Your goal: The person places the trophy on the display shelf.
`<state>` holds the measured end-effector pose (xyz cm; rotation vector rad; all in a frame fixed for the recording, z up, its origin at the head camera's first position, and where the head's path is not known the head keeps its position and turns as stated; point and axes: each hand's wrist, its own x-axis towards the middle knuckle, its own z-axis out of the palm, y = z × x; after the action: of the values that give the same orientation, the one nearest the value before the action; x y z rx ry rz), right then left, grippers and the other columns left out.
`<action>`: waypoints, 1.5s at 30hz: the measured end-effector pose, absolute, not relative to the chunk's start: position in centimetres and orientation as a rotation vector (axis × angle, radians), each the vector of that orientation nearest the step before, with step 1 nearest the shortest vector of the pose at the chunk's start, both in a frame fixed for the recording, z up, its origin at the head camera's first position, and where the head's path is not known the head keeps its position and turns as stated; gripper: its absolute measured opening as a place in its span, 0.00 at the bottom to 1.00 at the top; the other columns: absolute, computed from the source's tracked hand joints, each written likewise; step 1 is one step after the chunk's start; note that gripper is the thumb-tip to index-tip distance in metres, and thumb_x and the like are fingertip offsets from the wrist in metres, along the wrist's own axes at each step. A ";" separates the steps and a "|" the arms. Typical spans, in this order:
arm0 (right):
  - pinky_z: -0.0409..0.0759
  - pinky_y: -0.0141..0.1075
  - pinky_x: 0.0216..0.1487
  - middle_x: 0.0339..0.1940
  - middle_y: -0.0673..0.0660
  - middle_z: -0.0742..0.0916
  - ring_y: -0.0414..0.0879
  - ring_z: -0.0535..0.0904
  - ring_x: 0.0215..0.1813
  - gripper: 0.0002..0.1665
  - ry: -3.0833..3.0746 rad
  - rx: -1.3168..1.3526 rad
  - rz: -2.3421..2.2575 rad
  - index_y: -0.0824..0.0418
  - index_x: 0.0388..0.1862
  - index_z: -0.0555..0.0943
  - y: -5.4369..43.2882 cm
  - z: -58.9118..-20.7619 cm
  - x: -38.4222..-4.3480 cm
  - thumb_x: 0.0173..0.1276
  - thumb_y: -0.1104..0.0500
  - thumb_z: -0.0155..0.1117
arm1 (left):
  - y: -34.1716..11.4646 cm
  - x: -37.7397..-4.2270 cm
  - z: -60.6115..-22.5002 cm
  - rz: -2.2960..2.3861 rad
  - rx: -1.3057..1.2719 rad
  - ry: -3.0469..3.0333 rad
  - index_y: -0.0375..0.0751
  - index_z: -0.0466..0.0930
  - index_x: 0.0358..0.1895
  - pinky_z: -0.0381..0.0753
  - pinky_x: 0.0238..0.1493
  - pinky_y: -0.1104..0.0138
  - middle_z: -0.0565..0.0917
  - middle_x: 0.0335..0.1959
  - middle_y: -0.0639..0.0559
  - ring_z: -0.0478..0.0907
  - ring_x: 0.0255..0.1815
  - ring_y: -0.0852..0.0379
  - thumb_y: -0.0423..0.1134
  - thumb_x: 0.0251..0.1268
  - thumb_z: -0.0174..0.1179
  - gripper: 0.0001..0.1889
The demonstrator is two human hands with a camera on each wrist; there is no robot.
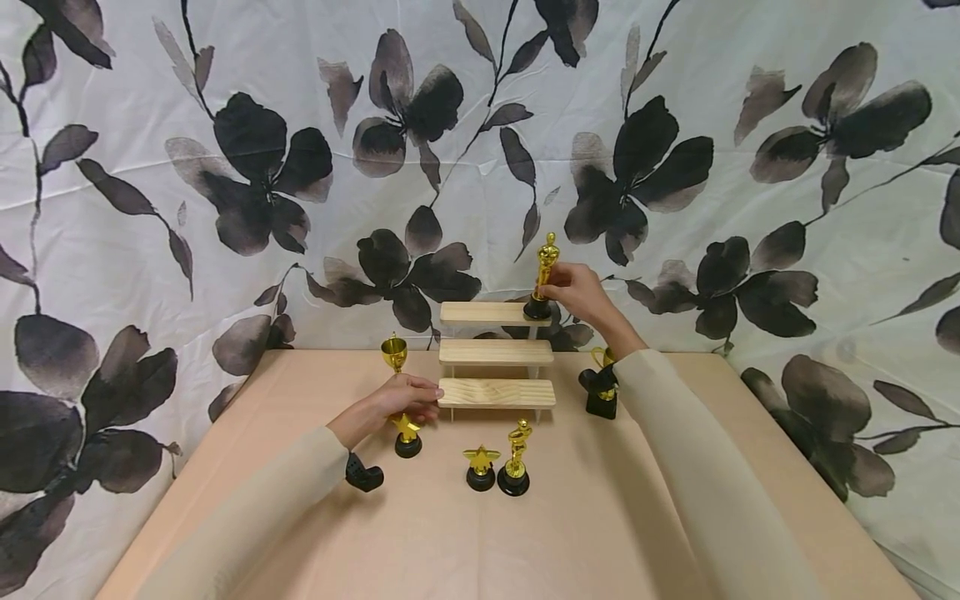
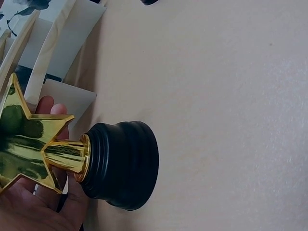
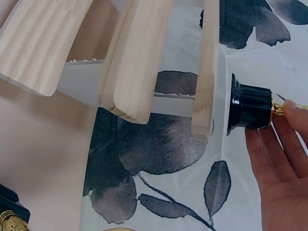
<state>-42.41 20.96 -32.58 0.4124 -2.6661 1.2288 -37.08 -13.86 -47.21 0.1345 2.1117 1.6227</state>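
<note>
A three-tier wooden display stand (image 1: 497,393) stands at the table's far middle. My right hand (image 1: 579,290) pinches a gold figurine trophy (image 1: 548,258) by its lower part, upright at the right end of the top tier. In the right wrist view, a gap shows between the trophy's black base (image 3: 250,103) and the top plank (image 3: 206,72). My left hand (image 1: 401,397) grips the left end of the lowest tier. A gold star trophy (image 2: 29,139) stands in front of that hand in the left wrist view, hiding part of its fingers.
A gold cup trophy (image 1: 393,350) stands behind my left hand. In front of the stand are another star trophy (image 1: 481,467) and a second figurine trophy (image 1: 517,454). A trophy with a black square base (image 1: 601,406) stands right of the stand, partly behind my right wrist. Floral fabric (image 1: 480,167) hangs behind.
</note>
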 end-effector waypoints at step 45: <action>0.79 0.55 0.67 0.61 0.67 0.86 0.61 0.82 0.66 0.22 -2.670 0.394 1.341 0.67 0.63 0.79 20.0 -34.1 -44.1 0.72 0.62 0.68 | -13.9 -37.3 -47.3 1.616 0.113 2.111 0.32 0.79 0.64 0.85 0.34 0.70 0.89 0.35 0.51 0.88 0.32 0.61 0.45 0.74 0.64 0.24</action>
<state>-44.06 19.96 -34.14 0.3938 -2.6697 1.3410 -37.26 -13.86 -47.29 0.1130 2.1110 1.6164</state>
